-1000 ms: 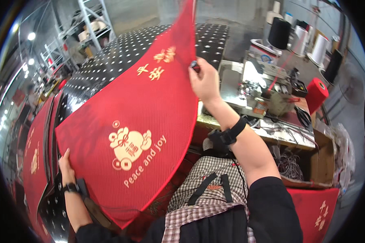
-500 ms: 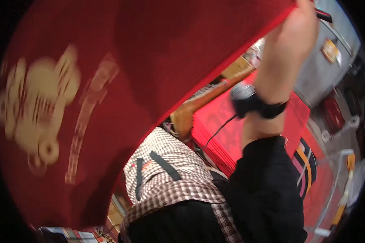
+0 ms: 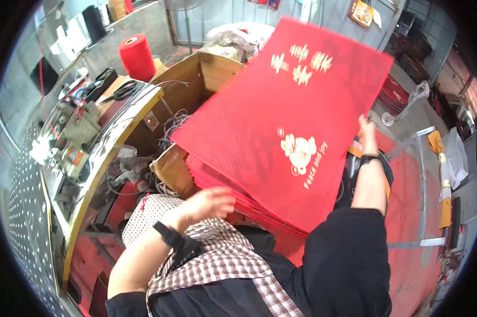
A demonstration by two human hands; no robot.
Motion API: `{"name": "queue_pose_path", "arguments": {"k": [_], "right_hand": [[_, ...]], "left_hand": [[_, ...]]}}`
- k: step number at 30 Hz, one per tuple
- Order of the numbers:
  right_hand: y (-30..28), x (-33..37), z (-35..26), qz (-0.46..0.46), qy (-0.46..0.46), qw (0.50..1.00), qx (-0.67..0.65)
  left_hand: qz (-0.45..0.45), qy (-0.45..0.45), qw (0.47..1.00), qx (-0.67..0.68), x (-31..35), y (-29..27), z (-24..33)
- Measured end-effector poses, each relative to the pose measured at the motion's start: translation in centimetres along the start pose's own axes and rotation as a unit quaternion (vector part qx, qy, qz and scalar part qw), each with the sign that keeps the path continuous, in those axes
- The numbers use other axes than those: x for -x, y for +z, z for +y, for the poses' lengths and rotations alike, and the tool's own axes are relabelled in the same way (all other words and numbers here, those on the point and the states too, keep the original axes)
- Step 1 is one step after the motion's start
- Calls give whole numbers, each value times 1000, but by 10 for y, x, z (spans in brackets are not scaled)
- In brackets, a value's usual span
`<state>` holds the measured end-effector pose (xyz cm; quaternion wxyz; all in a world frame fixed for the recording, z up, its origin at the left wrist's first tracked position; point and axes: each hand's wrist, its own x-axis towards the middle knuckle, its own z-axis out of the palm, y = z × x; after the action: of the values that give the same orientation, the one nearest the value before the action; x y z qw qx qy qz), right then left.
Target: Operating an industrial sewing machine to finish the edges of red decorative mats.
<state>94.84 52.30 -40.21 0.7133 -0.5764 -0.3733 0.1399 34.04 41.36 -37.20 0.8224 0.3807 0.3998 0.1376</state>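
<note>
A red mat point(image 3: 238, 121) with pale lettering and a cartoon animal print lies askew on top of a stack of red mats point(image 3: 222, 194). My right hand point(image 3: 367, 136) is at the mat's right edge, its fingers closed on that edge. My left hand point(image 3: 209, 204) is held open beside the near left side of the stack, fingers stretched out, with nothing in it. Dark bands circle both wrists.
On the left is a sewing machine point(image 3: 77, 124) on a yellow-edged worktable point(image 3: 117, 141), with black scissors point(image 3: 121, 91) and a red thread cone point(image 3: 137, 58). Behind the stack stands an open cardboard box point(image 3: 222, 71). A metal-framed rack point(image 3: 426, 185) is at the right.
The raised red mat that filled the upper left has come down onto the stack, print side up. My right arm has lowered, and my left hand has come into view.
</note>
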Motion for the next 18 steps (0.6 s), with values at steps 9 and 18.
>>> {"name": "queue_pose_path", "arguments": {"k": [9, 18], "right_hand": [[-33, 220, 96, 51, -4, 859, 510], [-37, 212, 88, 121, 7, 791, 600]], "left_hand": [[204, 67, 973, 90, -53, -95, -35], [329, 88, 932, 127, -90, -128, 8]]}}
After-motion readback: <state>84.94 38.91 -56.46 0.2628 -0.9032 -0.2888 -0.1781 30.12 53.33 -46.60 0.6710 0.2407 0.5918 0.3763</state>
